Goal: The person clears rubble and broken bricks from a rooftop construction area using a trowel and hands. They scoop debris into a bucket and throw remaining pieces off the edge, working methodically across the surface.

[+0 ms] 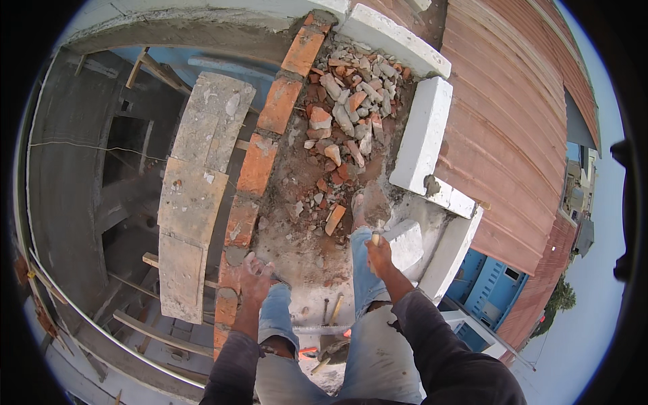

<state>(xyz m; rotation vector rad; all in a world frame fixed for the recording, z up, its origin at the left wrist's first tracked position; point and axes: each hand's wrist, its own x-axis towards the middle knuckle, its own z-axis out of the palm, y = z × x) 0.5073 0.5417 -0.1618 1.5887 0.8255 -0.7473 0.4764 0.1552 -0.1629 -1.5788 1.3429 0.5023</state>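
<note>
Right hand [380, 258] grips pale handle [376, 237]; long axis points forward

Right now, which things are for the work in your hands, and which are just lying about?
Probably for the work:
long row of orange bricks, left hand beside it
grey mortar patch
pale wooden-handled tool, held in the right hand

Probably just lying about:
heap of broken grey and orange rubble

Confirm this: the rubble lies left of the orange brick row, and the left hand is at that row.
Not quite: the head view shows the rubble right of the orange brick row, not left. The left hand is at that row.
</note>
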